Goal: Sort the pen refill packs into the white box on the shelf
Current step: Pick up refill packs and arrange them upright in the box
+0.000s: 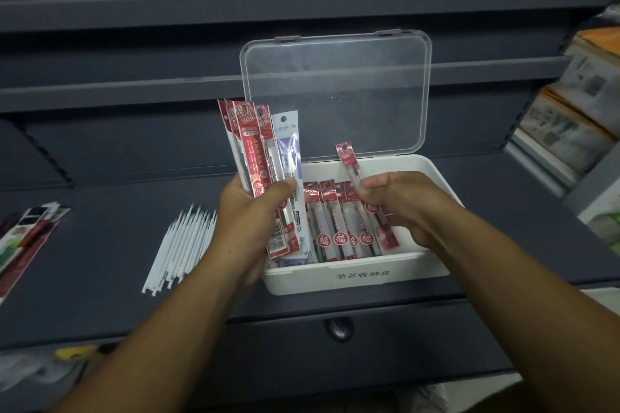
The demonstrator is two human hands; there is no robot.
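1. Presently, left hand point(255, 211) grips a fan of five refill packs point(255, 151), upright over the white box point(359, 275) left end.
2. Right hand point(402, 208) pinches one red pack point(349, 164) above the box; roughly five boxed packs point(339, 231) lie inside.

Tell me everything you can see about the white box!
The white box is a shallow rectangular tray, plastic by the look, with rounded corners and dark printed characters on its front wall. Its clear hinged lid stands open, upright at the back. It sits on the dark shelf. Inside, red-and-white refill packs lie side by side in a row. Over it the left hand grips a bunch of packs and the right hand pinches a single pack; whether they touch it is unclear.
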